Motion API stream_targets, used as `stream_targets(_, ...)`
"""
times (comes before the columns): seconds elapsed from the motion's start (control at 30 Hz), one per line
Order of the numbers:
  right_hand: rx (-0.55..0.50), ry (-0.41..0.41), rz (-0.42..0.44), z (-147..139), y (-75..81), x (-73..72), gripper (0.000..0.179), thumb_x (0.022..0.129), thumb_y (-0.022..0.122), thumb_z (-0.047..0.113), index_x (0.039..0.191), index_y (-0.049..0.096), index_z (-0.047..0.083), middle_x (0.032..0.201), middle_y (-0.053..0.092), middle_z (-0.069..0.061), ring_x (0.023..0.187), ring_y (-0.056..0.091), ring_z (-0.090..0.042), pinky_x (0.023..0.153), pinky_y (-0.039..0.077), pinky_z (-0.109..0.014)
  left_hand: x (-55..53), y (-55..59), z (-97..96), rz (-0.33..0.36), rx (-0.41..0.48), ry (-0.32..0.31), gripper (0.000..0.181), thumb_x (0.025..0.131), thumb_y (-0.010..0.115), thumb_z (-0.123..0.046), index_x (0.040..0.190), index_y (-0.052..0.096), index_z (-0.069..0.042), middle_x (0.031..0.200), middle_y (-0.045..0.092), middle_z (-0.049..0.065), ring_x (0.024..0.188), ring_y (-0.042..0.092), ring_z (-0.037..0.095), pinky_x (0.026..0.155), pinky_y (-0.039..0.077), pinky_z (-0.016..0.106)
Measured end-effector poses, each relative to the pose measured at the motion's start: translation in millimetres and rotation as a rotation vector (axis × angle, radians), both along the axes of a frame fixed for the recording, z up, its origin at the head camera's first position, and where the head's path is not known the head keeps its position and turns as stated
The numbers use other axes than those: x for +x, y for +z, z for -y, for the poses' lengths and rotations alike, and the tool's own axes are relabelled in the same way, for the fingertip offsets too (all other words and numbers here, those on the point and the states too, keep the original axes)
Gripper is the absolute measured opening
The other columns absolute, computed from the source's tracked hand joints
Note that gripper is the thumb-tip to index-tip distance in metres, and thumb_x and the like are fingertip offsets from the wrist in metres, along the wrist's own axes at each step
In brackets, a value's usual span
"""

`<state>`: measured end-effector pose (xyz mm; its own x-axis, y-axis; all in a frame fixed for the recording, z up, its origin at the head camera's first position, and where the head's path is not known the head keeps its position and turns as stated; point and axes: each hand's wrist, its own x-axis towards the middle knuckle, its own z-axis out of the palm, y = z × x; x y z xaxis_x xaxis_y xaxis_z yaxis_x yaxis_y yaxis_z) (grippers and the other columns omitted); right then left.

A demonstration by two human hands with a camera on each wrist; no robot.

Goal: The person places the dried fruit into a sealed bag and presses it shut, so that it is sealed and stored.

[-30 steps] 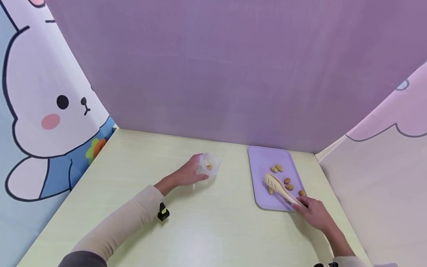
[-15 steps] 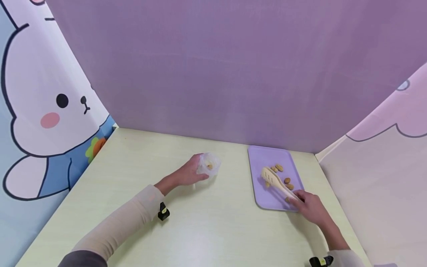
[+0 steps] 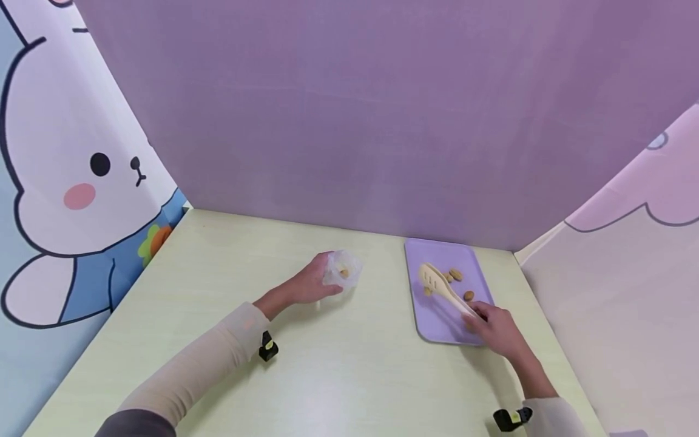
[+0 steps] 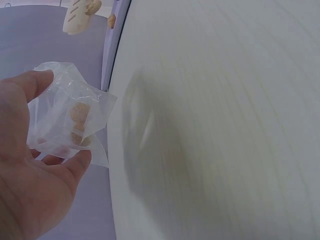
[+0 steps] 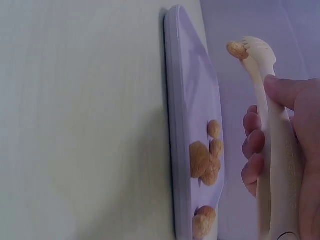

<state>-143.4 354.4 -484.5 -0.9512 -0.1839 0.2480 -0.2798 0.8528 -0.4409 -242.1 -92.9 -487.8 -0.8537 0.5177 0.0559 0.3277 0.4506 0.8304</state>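
Note:
My left hand (image 3: 311,284) holds a clear plastic bag (image 3: 352,262) upright above the table, thumb and fingers around it. Light-brown nuts (image 4: 80,117) show through its side in the left wrist view. Over the purple tray (image 3: 428,325), my right hand (image 3: 494,331) grips cream slotted tongs (image 3: 448,292). One nut in its shell (image 5: 236,50) is pinched between the tong tips, raised off the tray. Several more shelled-looking brown nuts (image 5: 200,159) lie on the tray below; the right hand hides part of them in the head view.
The pale wooden table (image 3: 338,364) runs between the bag and the tray. A purple backdrop (image 3: 349,121) rises behind the far edge. Printed cloth walls (image 3: 60,243) stand at the left and right. Black wrist cameras (image 3: 267,346) sit on both sleeves.
My right hand has moved left and slightly up with the tongs, carrying the pinched nut toward the tray's left side. The left hand and bag have stayed almost still.

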Motion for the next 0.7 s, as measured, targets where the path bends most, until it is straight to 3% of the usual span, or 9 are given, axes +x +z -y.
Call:
stream_targets(0.27,-0.011,0.020,-0.020,11.4,4.9,-8.3,0.011,0.093,0.072,0.016,0.087,0.063,0.017,0.060,0.052,0.014,0.056,0.043,0.000,0.054,0.036,-0.023,0.5,-0.4,-0.2,0.005,-0.005,0.009,0.087,0.089,0.074,-0.021,0.157,0.024,0.000,0.142,0.044,0.019,0.126,0.048,0.030,0.112,0.040,0.053)
stream_targets(0.4,-0.019,0.029,-0.010,18.1,7.8,-12.7,0.005,0.092,0.072,0.017,0.094,0.068,0.014,0.061,0.053,0.013,0.058,0.045,0.000,0.056,0.038,-0.023,0.2,-0.9,-0.1,0.018,-0.009,0.011,0.087,0.089,0.073,-0.021,0.157,0.023,0.000,0.142,0.044,0.018,0.126,0.049,0.029,0.111,0.041,0.053)
stream_targets(0.53,-0.012,0.019,0.004,25.9,12.8,-16.1,0.014,0.092,0.073,0.018,0.102,0.072,0.008,0.066,0.055,0.009,0.059,0.046,-0.001,0.057,0.039,-0.024,-0.5,-1.6,-0.4,0.031,-0.012,0.014,0.087,0.089,0.074,-0.021,0.157,0.023,-0.001,0.142,0.044,0.017,0.126,0.048,0.029,0.112,0.041,0.052)
stream_targets(0.7,-0.016,0.036,0.001,34.3,18.3,-22.7,0.015,0.092,0.073,0.019,0.102,0.071,0.008,0.065,0.054,0.007,0.057,0.045,-0.002,0.055,0.038,-0.024,-0.3,-1.7,-0.3,0.039,-0.006,0.019,0.087,0.090,0.074,-0.022,0.157,0.023,-0.002,0.143,0.043,0.017,0.127,0.048,0.030,0.112,0.041,0.052)
